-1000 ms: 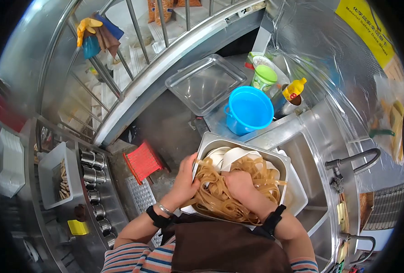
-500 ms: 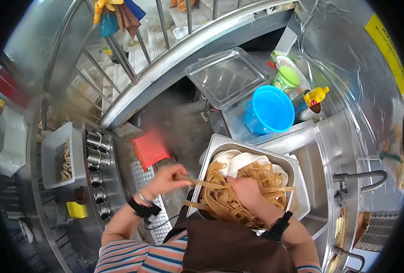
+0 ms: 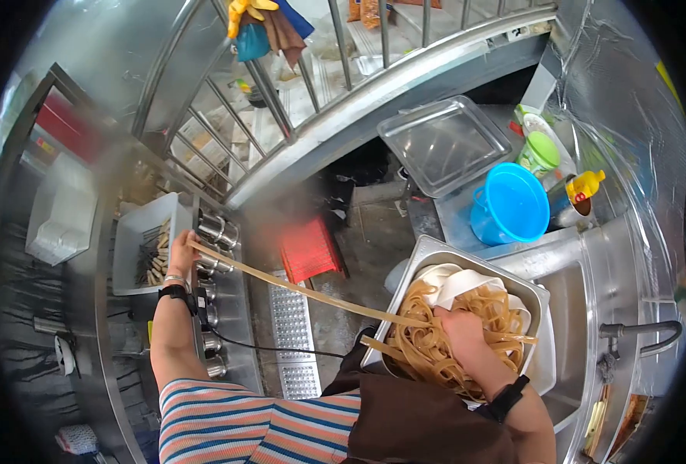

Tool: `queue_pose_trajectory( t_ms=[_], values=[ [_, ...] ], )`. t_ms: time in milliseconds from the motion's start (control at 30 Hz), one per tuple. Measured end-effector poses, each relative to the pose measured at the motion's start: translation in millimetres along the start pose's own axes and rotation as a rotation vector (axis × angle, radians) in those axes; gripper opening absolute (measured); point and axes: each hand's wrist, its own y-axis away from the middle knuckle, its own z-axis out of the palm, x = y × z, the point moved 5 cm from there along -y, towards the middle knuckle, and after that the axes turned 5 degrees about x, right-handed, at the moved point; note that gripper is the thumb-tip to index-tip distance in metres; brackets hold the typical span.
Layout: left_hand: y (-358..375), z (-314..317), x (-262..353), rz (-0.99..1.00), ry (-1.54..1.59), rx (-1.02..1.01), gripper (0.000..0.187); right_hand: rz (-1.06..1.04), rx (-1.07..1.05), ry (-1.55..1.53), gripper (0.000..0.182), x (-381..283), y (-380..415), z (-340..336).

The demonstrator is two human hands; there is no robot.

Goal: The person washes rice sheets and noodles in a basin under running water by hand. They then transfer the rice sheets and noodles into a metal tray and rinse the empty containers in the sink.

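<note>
A wide, flat brown noodle strip [image 3: 304, 291] stretches across the gap from a metal pan [image 3: 542, 305] to the left. Its far end is pinched in my left hand [image 3: 182, 254], which is closed beside a grey tub [image 3: 120, 255]. The pan holds a tangled heap of brown noodles [image 3: 420, 332], with broad white noodles [image 3: 467, 280] along its far side. My right hand [image 3: 460, 332] is pressed into the heap, its fingers curled on the noodles and partly hidden among them. One loose strip hangs over the pan's near-left rim.
Skewers with pale handles [image 3: 157, 263] lie in the grey tub. Steel canisters [image 3: 218, 230] line the left counter. A red stool [image 3: 308, 247] stands between the counters. Behind the pan are a blue bucket [image 3: 513, 203] and a clear lid [image 3: 445, 145]; a sink [image 3: 571, 309] lies right.
My left hand has moved far left, drawing the brown noodle out into a long strip. My right hand stays in the heap. The view has shifted left.
</note>
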Motion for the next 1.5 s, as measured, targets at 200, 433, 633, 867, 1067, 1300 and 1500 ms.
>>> queue_pose_trajectory(
  t_ms=[200,433,633,867,1067,1300,1500],
  values=[
    [85,92,193,0.130,0.356,-0.320,0.036,-0.044,0.155,-0.061,0.015,2,7,2],
    [277,186,421,0.527,0.708,-0.845,0.046,-0.015,0.043,-0.082,0.020,-9,3,-18],
    [327,313,401,0.868,0.246,-1.233,0.028,0.070,0.318,-0.573,0.029,3,8,2],
    [326,348,267,1.142,-0.186,-0.850,0.028,0.073,0.104,-0.264,0.024,-1,6,-2],
    [342,344,278,1.259,-0.285,-0.540,0.037,0.032,0.073,-0.273,0.017,-1,11,-9],
    [338,365,251,0.999,-0.046,-1.078,0.058,0.104,0.153,-0.560,0.025,18,31,-26],
    [340,370,243,0.997,-0.057,-1.052,0.066,0.136,0.206,-0.688,0.042,23,46,-39]
  ],
)
